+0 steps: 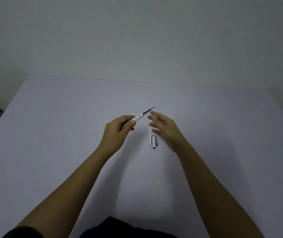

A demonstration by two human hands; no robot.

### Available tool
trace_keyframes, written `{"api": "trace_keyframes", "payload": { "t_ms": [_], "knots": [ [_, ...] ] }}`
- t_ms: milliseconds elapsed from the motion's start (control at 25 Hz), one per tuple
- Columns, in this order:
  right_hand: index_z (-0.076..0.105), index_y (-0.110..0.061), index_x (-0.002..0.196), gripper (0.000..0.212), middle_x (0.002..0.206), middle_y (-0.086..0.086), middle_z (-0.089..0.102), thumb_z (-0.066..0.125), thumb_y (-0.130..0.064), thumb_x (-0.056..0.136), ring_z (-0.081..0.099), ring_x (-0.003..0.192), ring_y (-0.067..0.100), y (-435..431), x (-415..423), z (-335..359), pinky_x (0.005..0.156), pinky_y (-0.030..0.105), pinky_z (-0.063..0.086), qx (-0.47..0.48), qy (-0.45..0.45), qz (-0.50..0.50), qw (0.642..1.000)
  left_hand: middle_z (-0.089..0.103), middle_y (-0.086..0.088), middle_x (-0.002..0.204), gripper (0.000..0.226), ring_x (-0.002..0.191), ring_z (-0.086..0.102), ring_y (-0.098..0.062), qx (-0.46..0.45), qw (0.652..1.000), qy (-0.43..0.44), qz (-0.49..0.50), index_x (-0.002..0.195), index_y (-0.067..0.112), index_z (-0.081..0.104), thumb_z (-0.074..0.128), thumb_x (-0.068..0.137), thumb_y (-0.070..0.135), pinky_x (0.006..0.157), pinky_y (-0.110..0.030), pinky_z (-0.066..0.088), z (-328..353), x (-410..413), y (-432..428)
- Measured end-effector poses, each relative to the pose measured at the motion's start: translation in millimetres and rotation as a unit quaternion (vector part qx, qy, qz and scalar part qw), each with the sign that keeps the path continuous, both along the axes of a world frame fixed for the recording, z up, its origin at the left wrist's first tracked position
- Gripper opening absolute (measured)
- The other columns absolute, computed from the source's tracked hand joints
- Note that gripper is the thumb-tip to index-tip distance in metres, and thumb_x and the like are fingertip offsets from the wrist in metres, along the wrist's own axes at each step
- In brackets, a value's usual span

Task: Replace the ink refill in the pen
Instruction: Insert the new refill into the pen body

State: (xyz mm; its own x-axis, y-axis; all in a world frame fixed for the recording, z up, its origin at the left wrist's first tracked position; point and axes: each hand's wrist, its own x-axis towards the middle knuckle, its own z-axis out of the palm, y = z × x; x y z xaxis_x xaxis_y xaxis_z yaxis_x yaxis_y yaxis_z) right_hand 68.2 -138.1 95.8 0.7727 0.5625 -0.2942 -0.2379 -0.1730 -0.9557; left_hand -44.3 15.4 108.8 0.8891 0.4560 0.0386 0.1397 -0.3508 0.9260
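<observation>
My left hand grips a white pen barrel above the table, tilted up to the right. A thin dark ink refill sticks out of the barrel's far end, its pale tip uppermost. My right hand hovers just right of the refill with fingers spread, holding nothing; the fingertips are near the refill, and I cannot tell if they touch it. Below that hand, on the table, lie a slim white refill and two short grey pen parts, partly hidden by the fingers.
The pale table spreads wide around both arms, its far edge meeting a plain wall. A dark strip shows past the table's left edge. My dark clothing sits at the bottom of the view.
</observation>
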Motion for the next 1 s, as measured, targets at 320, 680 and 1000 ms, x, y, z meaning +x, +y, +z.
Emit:
{"api": "trace_keyframes", "payload": {
  "t_ms": [320,680,1000],
  "knots": [
    [0.070,-0.005,0.103,0.021,0.104,0.014,0.072,0.062,-0.015,0.086,0.066,0.098,0.026,-26,29,-86,0.081,0.021,0.043,-0.355,-0.162,-0.062,0.919,0.067,0.008,0.074,0.017,0.081,0.061,-0.031,-0.054,0.998,0.020,0.020,0.085,0.046,0.063,0.057,0.089,0.030,0.064,-0.030,0.043,-10,14,10],
    [0.068,-0.003,0.100,0.023,0.104,0.015,0.071,0.069,-0.016,0.081,0.064,0.099,0.027,-4,44,-107,0.080,0.026,0.045,-0.403,-0.157,0.003,0.902,0.067,0.007,0.075,0.017,0.072,0.058,-0.031,-0.043,0.998,0.042,0.015,0.088,0.046,0.061,0.056,0.090,0.029,0.060,-0.030,0.043,-23,27,14],
    [0.069,-0.005,0.100,0.022,0.099,0.013,0.072,0.064,-0.011,0.080,0.065,0.089,0.023,-11,39,-98,0.078,0.025,0.047,-0.366,-0.109,-0.046,0.923,0.068,0.005,0.077,0.014,0.080,0.061,-0.034,-0.037,0.997,0.060,0.009,0.100,0.029,0.066,0.056,0.090,0.029,0.061,-0.029,0.043,-31,18,13]
  ]
}}
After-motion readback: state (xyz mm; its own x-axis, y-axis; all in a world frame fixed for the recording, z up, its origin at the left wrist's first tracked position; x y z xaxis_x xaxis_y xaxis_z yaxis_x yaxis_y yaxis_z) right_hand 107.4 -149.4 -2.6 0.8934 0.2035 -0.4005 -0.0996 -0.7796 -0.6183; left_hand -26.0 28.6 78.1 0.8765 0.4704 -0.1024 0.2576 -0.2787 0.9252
